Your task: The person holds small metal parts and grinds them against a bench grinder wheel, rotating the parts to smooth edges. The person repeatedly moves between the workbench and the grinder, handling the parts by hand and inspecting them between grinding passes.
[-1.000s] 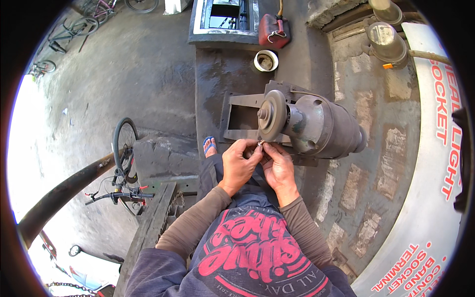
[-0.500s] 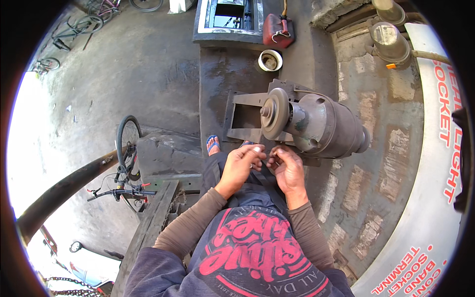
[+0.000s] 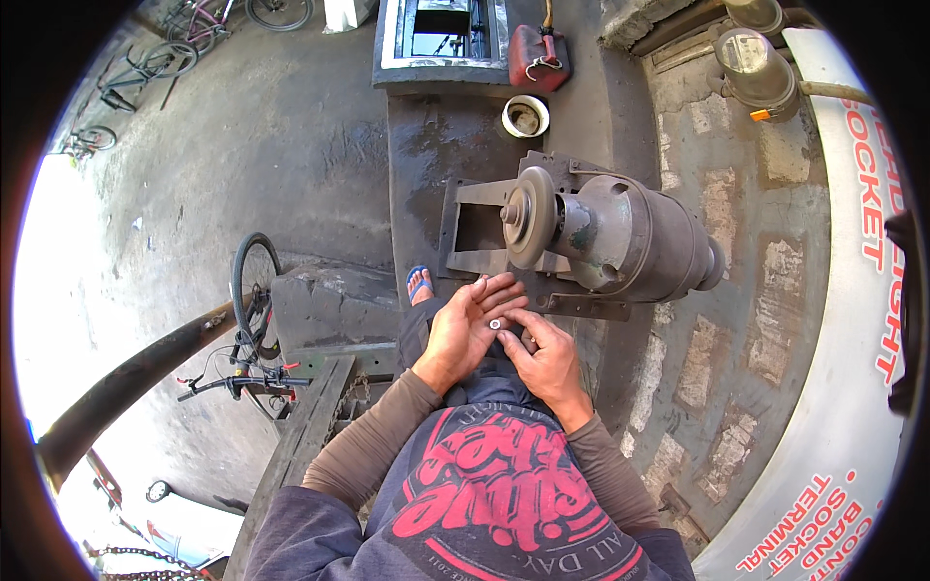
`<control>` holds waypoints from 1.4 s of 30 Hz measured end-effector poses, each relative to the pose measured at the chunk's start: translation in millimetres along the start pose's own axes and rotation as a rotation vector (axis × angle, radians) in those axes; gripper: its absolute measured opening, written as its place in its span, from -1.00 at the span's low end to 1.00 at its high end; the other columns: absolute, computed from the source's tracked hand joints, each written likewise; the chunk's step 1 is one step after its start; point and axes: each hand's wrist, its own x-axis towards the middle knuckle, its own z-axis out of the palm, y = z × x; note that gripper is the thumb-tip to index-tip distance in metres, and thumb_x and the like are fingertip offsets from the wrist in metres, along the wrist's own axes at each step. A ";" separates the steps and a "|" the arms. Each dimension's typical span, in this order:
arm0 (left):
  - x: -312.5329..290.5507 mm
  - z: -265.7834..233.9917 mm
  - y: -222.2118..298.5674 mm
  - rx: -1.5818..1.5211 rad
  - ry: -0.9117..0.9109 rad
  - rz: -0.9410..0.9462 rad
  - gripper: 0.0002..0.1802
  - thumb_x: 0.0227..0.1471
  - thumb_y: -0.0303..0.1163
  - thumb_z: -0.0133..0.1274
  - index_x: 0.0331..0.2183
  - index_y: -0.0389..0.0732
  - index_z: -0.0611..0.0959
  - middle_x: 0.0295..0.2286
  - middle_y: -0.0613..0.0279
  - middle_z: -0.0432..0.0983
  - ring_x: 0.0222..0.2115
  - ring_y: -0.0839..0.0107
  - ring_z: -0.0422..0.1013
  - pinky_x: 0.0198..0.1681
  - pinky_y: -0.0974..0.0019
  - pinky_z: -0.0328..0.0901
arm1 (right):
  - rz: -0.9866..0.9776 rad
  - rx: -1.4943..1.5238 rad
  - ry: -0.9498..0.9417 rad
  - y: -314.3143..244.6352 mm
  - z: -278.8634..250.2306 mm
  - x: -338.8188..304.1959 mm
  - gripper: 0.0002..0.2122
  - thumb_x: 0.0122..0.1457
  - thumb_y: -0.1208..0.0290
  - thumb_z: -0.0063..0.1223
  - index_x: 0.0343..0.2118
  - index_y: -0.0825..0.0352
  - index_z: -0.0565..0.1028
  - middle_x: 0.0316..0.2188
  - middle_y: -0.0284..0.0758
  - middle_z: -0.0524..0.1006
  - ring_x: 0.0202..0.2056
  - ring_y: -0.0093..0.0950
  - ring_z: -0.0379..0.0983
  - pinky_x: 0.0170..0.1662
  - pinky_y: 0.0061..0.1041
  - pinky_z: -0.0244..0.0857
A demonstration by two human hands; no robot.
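Small metal piece [image 3: 495, 324] on left hand [image 3: 460, 334], fingers outstretched, fingers of right hand [image 3: 547, 356] beside it, pinch unclear

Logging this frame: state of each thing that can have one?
Left hand: open, palm up
Small silver ring-shaped metal piece: at the left palm, by the right fingertips
Right hand: fingers bent; grip on piece unclear
Grey cylindrical metal motor: running or off, unclear
Grey disc-shaped wheel: fitted at motor's end; spinning or still, unclear
White round bucket: open, brownish inside
Red plastic jerrycan: pale cord looped on it
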 end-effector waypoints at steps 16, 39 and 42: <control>-12.6 -7.2 -5.8 0.370 -0.022 0.029 -0.72 0.33 -0.38 0.05 -0.04 -0.37 0.58 -0.17 0.15 0.57 -0.17 0.38 0.55 -0.07 0.31 0.49 | 0.206 0.443 0.152 11.4 0.9 4.9 -0.95 0.21 0.60 0.25 -0.28 0.41 0.62 -0.50 -0.56 0.53 -0.50 -0.81 0.28 -0.46 -0.72 0.16; 34.6 6.5 -24.5 0.386 0.103 0.344 -0.77 0.35 -0.36 0.07 -0.14 -0.37 0.60 -0.36 0.25 0.55 -0.38 0.53 0.47 -0.30 0.43 0.45 | 0.350 0.781 0.204 24.8 8.9 51.9 -0.85 0.23 0.54 0.26 -0.23 0.52 0.61 -0.50 -0.34 0.59 -0.61 -0.71 0.34 -0.58 -0.69 0.12; 34.9 9.0 -24.5 0.362 0.087 0.302 -0.77 0.35 -0.36 0.06 -0.15 -0.36 0.60 -0.39 0.27 0.55 -0.41 0.54 0.47 -0.32 0.45 0.43 | 0.345 0.883 0.214 26.3 7.3 50.9 -0.87 0.23 0.54 0.25 -0.24 0.51 0.61 -0.50 -0.36 0.58 -0.61 -0.72 0.33 -0.57 -0.69 0.13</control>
